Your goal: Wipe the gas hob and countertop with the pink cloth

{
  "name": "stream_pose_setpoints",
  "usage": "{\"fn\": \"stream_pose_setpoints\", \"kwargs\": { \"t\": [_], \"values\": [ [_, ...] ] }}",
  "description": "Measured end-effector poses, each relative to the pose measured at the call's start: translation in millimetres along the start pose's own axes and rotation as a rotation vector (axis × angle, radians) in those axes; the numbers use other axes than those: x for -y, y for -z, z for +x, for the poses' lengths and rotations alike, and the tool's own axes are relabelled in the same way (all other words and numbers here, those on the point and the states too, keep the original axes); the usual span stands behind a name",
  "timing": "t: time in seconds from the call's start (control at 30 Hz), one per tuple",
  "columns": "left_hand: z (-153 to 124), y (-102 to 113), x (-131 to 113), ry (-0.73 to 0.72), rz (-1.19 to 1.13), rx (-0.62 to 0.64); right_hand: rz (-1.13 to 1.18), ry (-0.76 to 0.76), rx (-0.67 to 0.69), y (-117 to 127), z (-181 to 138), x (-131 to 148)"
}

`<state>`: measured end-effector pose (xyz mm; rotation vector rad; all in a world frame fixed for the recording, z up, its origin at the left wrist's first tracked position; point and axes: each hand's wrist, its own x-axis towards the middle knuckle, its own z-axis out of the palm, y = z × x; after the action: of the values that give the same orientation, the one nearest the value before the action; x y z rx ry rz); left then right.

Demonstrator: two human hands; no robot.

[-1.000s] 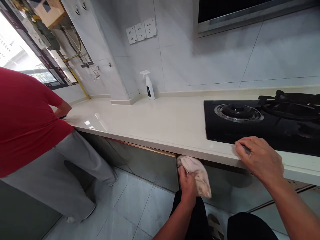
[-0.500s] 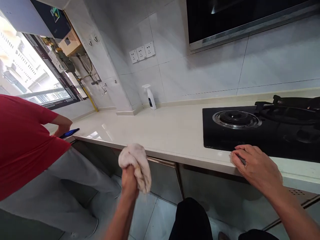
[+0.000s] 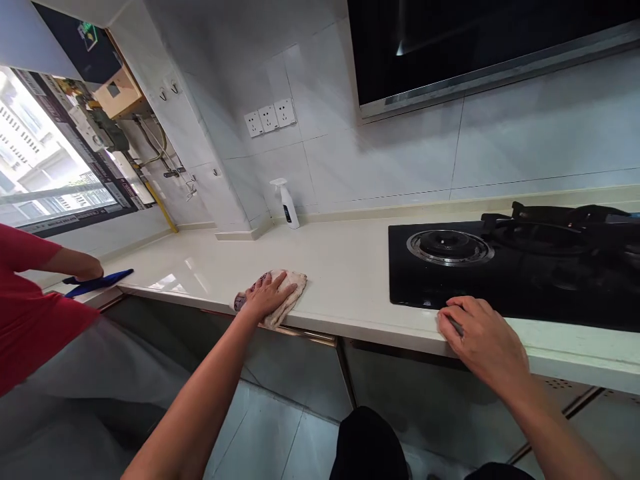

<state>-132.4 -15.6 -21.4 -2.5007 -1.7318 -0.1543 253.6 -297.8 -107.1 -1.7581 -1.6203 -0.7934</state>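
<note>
Pale stone countertop (image 3: 350,267) runs along the tiled wall. Near its front edge the left hand (image 3: 267,293) lies spread flat on a crumpled off-white cloth (image 3: 293,292), left of the black glass gas hob (image 3: 500,287). The right hand (image 3: 480,337) rests loosely curled and empty on the counter edge. Even palm pressure and overlapping strokes would probably wipe best.

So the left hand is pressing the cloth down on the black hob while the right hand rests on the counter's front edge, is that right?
Not quite: in the head view the left hand presses the cloth on the pale countertop, left of the black hob. The right hand does rest on the counter's front edge.
</note>
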Motion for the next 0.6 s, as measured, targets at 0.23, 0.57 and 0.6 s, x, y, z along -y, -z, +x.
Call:
{"fn": "stream_pose_setpoints", "kwargs": {
  "t": [0.23, 0.57, 0.6],
  "values": [
    [10.5, 6.6, -76.5, -0.067, -0.047, 0.094, -0.002, -0.038, -0.017, 5.2, 1.8, 7.8],
    [-79.7, -14.3, -155.4, -0.413, -0.086, -0.191, -0.065, -0.107, -0.021, 8.5, 7.0, 21.6],
    [-87.5, -16.8, -166.8, -0.443, -0.093, -0.239, -0.07, -0.109, -0.022, 8.5, 7.6, 22.2]
  ]
}}
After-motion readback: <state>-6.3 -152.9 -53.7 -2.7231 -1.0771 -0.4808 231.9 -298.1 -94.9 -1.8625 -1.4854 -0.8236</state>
